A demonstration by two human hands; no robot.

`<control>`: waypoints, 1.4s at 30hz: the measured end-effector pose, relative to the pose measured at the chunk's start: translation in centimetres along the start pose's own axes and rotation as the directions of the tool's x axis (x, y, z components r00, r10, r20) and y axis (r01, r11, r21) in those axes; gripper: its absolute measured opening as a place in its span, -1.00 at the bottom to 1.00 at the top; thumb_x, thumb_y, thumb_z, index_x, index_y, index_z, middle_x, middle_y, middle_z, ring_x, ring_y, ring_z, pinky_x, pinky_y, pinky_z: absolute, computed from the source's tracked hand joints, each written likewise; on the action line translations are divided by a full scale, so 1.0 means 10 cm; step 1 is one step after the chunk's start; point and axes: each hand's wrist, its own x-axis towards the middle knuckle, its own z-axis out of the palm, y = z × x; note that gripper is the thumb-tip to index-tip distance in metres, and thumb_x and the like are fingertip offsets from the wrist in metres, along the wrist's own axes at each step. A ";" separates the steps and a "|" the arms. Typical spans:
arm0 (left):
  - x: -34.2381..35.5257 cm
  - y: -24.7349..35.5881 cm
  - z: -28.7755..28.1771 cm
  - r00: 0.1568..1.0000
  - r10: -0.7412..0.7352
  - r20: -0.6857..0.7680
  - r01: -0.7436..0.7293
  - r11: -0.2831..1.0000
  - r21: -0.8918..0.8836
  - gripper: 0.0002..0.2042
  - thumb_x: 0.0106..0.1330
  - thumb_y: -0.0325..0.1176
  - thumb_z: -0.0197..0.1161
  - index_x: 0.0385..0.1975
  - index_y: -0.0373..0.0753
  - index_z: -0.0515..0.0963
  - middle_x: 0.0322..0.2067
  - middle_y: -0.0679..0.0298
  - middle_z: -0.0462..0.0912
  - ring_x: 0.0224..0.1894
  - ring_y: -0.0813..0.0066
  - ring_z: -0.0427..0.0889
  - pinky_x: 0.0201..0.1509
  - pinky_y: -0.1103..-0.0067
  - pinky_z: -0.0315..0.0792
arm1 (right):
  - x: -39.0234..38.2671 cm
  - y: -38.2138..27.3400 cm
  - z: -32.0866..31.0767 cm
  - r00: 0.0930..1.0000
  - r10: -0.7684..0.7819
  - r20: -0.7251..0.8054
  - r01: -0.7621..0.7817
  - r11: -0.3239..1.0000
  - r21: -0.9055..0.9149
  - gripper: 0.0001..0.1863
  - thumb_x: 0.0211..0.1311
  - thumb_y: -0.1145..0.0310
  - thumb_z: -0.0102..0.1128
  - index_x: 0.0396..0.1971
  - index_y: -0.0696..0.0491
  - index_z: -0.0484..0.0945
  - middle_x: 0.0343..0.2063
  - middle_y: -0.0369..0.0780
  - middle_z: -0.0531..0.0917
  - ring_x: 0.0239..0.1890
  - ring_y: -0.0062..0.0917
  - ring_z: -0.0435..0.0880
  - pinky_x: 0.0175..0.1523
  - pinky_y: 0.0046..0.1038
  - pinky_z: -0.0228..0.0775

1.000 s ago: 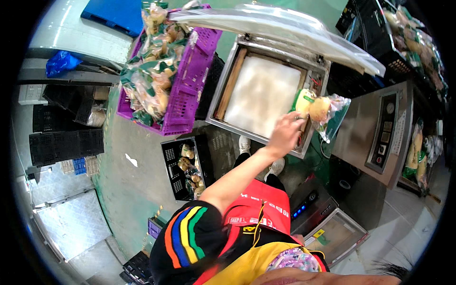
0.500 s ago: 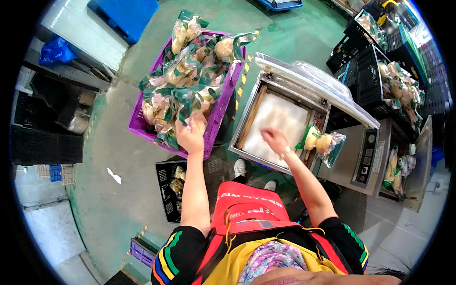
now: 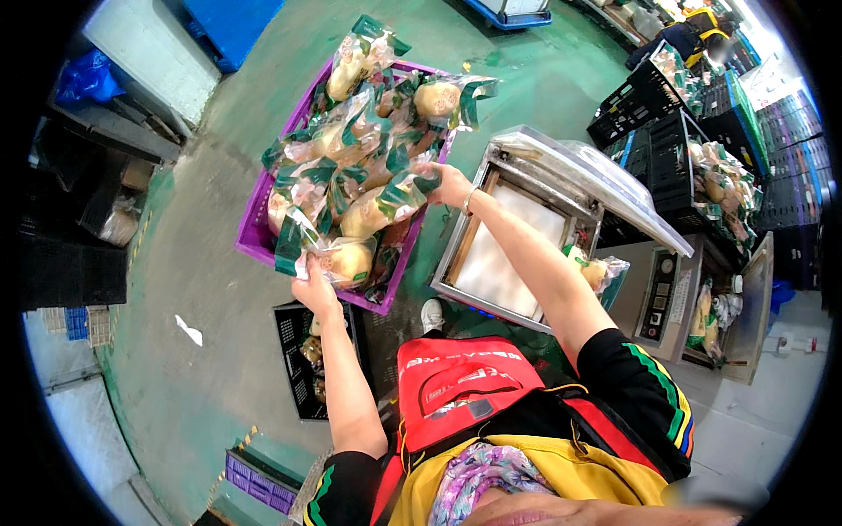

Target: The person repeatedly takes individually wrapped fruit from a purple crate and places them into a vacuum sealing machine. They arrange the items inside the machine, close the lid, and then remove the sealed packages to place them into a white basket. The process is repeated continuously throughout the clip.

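Observation:
A purple crate (image 3: 253, 230) is heaped with clear and green plastic bags holding pale, lumpy root vegetables. At its near edge my left hand (image 3: 314, 287) grips a bag of pale root vegetable (image 3: 349, 260) by its end. My right hand (image 3: 449, 186), across the crate's right side, is closed on the green end of another bag of pale root vegetable (image 3: 367, 213). To the right stands a vacuum sealer (image 3: 456, 282) with its clear lid (image 3: 605, 180) raised. A white plate (image 3: 517, 241) lines its chamber, and a filled bag (image 3: 593, 273) lies across its right edge.
Below the purple crate a black crate (image 3: 296, 373) sits on the floor. Black crates (image 3: 667, 167) of bagged vegetables are stacked at right, with a person (image 3: 688, 39) beyond. The sealer's control panel (image 3: 658, 298) and an open cabinet door (image 3: 752, 307) are at right.
My right hand has moved from over the sealer's chamber to the purple crate and taken a bag's end. My left hand has come nearer, holding a bag at the crate's near edge.

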 end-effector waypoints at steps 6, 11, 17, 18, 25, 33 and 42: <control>0.00 -0.16 0.03 0.999 0.035 0.011 -0.035 0.999 0.007 -0.78 0.27 -0.45 0.17 -0.17 -0.47 0.52 -0.24 0.22 0.62 -0.27 0.51 0.57 -0.16 0.58 0.42 | 0.24 -0.39 -0.72 0.858 0.031 -0.513 -0.296 0.846 -0.443 -0.62 -0.05 0.29 0.27 -0.22 0.10 0.42 -0.20 -0.03 0.56 -0.13 -0.14 0.57 -0.05 -0.23 0.43; -0.05 -0.10 0.05 0.998 0.063 0.028 -0.065 0.995 0.074 -0.78 0.29 -0.43 0.17 -0.17 -0.46 0.51 -0.25 0.23 0.61 -0.27 0.55 0.56 -0.17 0.58 0.42 | 0.58 0.05 -0.74 0.371 0.006 -0.928 -0.288 0.952 -0.108 -0.38 -0.27 0.12 0.49 -0.26 0.18 0.39 -0.31 -0.06 0.53 -0.17 -0.18 0.53 -0.26 -0.22 0.44; -0.17 0.11 -0.06 0.997 0.064 0.038 -0.066 0.996 0.062 -0.74 0.28 -0.44 0.17 -0.09 -0.42 0.42 -0.18 0.22 0.57 -0.18 0.51 0.53 -0.05 0.57 0.38 | 0.79 -0.06 -0.67 0.708 0.573 -0.413 -0.277 0.764 0.583 -0.60 0.04 0.17 0.30 -0.35 0.22 0.44 -0.53 -0.15 0.60 -0.63 -0.48 0.56 -0.66 -0.46 0.40; -0.20 0.16 -0.06 0.997 0.068 0.043 -0.069 0.997 0.040 -0.71 0.28 -0.45 0.17 -0.05 -0.41 0.39 -0.15 0.21 0.55 -0.15 0.51 0.52 -0.02 0.56 0.37 | 0.83 -0.10 -0.71 0.736 0.532 -0.419 -0.225 0.776 0.590 -0.64 0.07 0.20 0.27 -0.38 0.22 0.45 -0.57 -0.15 0.60 -0.69 -0.51 0.53 -0.67 -0.49 0.40; -0.45 0.63 -0.04 0.914 0.399 -0.078 -0.361 0.885 0.294 -0.55 0.24 -0.42 0.20 0.10 -0.36 0.24 0.09 0.08 0.29 0.14 0.26 0.31 0.23 0.35 0.21 | 0.74 -0.91 -1.10 0.840 0.196 -0.506 0.149 0.813 0.563 -0.76 0.08 0.30 0.26 -0.53 0.20 0.52 -0.67 -0.15 0.60 -0.78 -0.57 0.49 -0.71 -0.54 0.29; -0.99 1.84 0.72 0.602 0.678 0.422 -0.778 0.616 0.120 -0.48 0.09 -0.44 0.33 0.07 -0.31 0.31 0.09 0.09 0.32 0.15 0.22 0.32 0.27 0.38 0.15 | -1.04 -2.31 -1.22 0.850 -0.287 -0.442 0.448 0.836 0.317 -0.65 0.16 0.23 0.25 -0.62 0.23 0.58 -0.72 -0.23 0.60 -0.74 -0.72 0.49 -0.64 -0.65 0.30; -1.83 2.38 1.07 0.606 0.564 0.561 -0.615 0.779 -0.119 -0.79 0.18 -0.45 0.27 -0.19 -0.32 0.53 -0.47 0.33 0.61 -0.46 0.57 0.56 -0.36 0.66 0.42 | -2.32 -2.37 -1.16 0.817 -0.549 -0.179 0.576 0.797 0.182 -0.80 0.16 0.39 0.26 -0.44 0.26 0.56 -0.60 -0.28 0.61 -0.54 -0.74 0.57 -0.44 -0.66 0.42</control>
